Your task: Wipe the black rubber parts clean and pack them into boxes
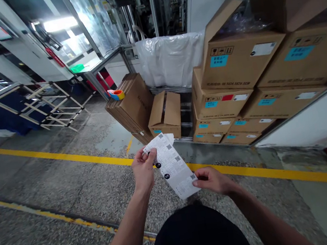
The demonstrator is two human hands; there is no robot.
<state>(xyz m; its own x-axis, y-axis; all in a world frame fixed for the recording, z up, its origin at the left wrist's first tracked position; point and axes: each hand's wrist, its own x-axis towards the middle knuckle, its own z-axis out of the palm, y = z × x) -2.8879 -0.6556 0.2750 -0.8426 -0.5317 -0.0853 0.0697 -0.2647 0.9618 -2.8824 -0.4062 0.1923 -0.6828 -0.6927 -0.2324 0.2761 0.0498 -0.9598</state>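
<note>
A strip of white printed labels [172,166], with QR codes and black round marks, is stretched between my hands in front of my body. My left hand [144,168] pinches its upper left edge, thumb on top. At the lower right corner, my right hand [211,179] grips the strip between thumb and fingers. Another white piece shows behind the strip's top end. Just beyond the labels stands a small carton [166,112] with its top flaps folded nearly together.
Stacked cartons [234,64] with blue labels fill the right side, the upper ones with raised flaps. Flattened cardboard [132,106] leans at centre, a tape roll [116,94] on it. A pipe rack [54,105] stands left. A yellow line [95,158] crosses the floor.
</note>
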